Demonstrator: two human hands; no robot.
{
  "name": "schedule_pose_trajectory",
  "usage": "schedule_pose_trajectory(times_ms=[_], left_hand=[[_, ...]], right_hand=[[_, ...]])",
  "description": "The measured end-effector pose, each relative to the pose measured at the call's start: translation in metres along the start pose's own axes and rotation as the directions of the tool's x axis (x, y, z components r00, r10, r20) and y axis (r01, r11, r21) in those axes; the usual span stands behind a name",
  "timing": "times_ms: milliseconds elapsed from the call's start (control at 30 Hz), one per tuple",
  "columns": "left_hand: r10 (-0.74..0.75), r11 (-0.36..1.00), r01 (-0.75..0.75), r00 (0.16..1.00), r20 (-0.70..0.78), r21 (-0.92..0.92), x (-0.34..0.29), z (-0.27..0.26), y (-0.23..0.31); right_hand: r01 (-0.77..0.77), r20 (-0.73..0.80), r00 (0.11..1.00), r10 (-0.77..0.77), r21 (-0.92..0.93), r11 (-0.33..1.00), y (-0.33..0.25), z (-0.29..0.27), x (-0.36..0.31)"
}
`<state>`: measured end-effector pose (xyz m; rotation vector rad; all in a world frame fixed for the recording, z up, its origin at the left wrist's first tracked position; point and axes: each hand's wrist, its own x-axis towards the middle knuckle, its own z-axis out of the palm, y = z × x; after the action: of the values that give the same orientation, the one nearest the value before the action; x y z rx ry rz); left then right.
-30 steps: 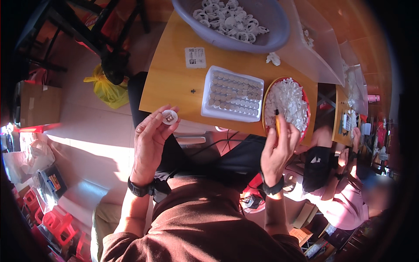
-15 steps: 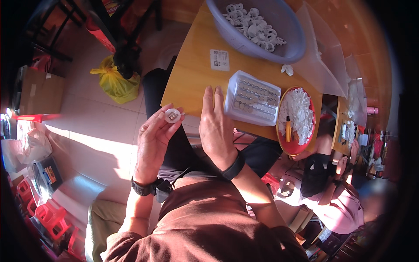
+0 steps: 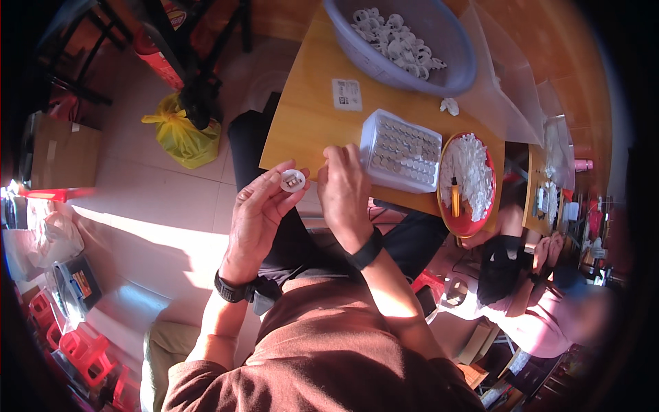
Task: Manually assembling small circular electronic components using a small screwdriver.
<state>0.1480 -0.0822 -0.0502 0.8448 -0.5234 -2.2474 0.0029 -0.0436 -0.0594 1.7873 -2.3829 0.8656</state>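
Observation:
Pinched in the fingers of my left hand (image 3: 257,209) is a small round white plastic housing (image 3: 292,180), its hollow side up with small metallic parts inside. My right hand (image 3: 345,196) is close to its right, fingers curled together; whatever they may hold is hidden. Just beyond that hand, at the table's edge, sits a whitish plastic tray (image 3: 365,159) with rows of round silvery discs resembling button cells. A red oval tray (image 3: 463,229) to its right is heaped with small white pieces, and a yellow tool with a black tip (image 3: 455,199) lies on them.
A bluish basin (image 3: 453,75) with many white ring-shaped parts stands at the far end of the wooden table (image 3: 295,130). A printed label card (image 3: 347,95) lies nearby. Left on the floor are a yellow bag (image 3: 185,137) and red stools (image 3: 86,353). Another person (image 3: 535,323) sits at right.
My left hand has moved right and slightly up with the white housing, nearer my right hand. My right hand's fingers, stretched out before beside the disc tray, are now curled in.

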Motion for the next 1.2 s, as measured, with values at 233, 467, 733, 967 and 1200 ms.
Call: schedule_pose_trajectory(times_ms=[233, 467, 733, 967, 1200], left_hand=[[0.008, 1.0, -0.008, 1.0, -0.012, 0.008, -0.007, 0.004, -0.004], [-0.085, 0.992, 0.082, 0.996, 0.03, 0.094, -0.007, 0.031, -0.009], [-0.143, 0.981, 0.13, 0.986, 0.087, 0.147, -0.009, 0.054, -0.021], [-0.195, 0.958, 0.164, 0.974, 0.118, 0.234, -0.013, 0.071, -0.028], [-0.206, 0.942, 0.147, 0.963, 0.172, 0.302, -0.011, 0.078, -0.03]], right_hand=[[-0.639, 0.652, 0.73, 0.206, 0.758, -0.134, 0.005, -0.05, -0.017], [-0.586, 0.691, 0.711, 0.126, 0.682, -0.438, 0.031, -0.075, -0.032], [-0.594, 0.68, 0.711, 0.181, 0.718, -0.364, 0.036, -0.099, -0.034], [-0.556, 0.474, 0.822, 0.316, 0.789, 0.263, 0.03, -0.118, -0.033], [-0.202, 0.131, 0.979, 0.155, 0.621, 0.757, 0.033, -0.102, -0.029]])
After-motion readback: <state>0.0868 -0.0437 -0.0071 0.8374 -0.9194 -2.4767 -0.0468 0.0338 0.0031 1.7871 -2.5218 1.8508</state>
